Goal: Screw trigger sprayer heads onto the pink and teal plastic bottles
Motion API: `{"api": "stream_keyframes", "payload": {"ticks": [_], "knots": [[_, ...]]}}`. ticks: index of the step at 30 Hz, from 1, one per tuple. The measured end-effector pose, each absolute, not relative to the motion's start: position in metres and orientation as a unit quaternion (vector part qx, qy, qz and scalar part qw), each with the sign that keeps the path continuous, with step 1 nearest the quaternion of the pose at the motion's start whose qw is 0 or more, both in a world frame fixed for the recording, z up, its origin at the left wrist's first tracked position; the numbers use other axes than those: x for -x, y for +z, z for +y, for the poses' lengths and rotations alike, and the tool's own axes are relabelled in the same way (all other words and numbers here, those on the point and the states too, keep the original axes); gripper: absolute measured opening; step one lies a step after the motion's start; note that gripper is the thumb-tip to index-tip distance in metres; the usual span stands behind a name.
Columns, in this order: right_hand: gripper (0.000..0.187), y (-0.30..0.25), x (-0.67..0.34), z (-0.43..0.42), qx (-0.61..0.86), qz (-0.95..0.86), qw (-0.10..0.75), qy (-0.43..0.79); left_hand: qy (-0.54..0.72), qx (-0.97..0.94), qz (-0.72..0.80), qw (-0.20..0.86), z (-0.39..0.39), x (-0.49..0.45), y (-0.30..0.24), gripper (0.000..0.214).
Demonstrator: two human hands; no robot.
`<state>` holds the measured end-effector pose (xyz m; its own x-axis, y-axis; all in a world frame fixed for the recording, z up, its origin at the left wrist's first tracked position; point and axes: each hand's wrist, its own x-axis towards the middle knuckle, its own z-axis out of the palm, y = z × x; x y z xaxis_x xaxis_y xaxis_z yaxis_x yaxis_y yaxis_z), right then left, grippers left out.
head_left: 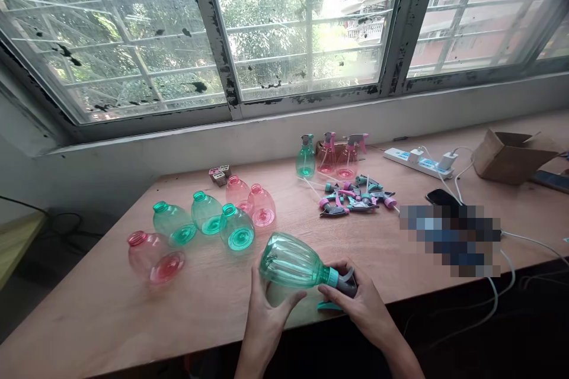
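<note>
A translucent green spray bottle lies on its side in the air above the table's front edge, its base to the left. My left hand cups the base end, with the thumb below the bottle and the fingers mostly hidden behind it. At the neck, a grey and teal trigger sprayer head sits on the bottle, and my right hand is closed around it. Beyond my left hand lie tilted green bottles and pink bottles with no sprayer heads on them.
Loose trigger sprayer heads lie in a pile at mid-table. Behind them stand a green spray bottle and two pink ones. A power strip, a cardboard box, a phone and white cables are to the right.
</note>
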<state>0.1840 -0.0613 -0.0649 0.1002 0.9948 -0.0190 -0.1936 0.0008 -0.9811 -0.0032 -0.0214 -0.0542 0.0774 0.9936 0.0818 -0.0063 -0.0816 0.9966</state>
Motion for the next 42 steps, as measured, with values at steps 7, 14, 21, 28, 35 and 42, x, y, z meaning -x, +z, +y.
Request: {"api": "stream_keyframes", "payload": {"ticks": [7,14,21,28,35,42], "knots": [[0.038,-0.064,-0.182,-0.061,0.483,-0.405,0.577,0.520,0.515,-0.515,0.464,0.504,-0.019,0.000,-0.050,0.079],[0.040,-0.059,-0.180,-0.062,0.491,-0.386,0.594,0.507,0.480,-0.550,0.497,0.469,-0.023,0.001,-0.052,0.081],[0.041,-0.057,-0.178,-0.062,0.493,-0.379,0.586,0.519,0.501,-0.544,0.475,0.477,-0.022,0.001,-0.047,0.075],[0.041,-0.059,-0.182,-0.062,0.481,-0.385,0.592,0.520,0.485,-0.555,0.485,0.470,-0.023,0.000,-0.051,0.080],[0.043,-0.060,-0.182,-0.062,0.478,-0.388,0.578,0.536,0.492,-0.550,0.456,0.498,-0.025,0.003,-0.044,0.071],[0.042,-0.058,-0.180,-0.063,0.476,-0.384,0.599,0.518,0.507,-0.547,0.455,0.487,-0.026,0.001,-0.049,0.082]]}}
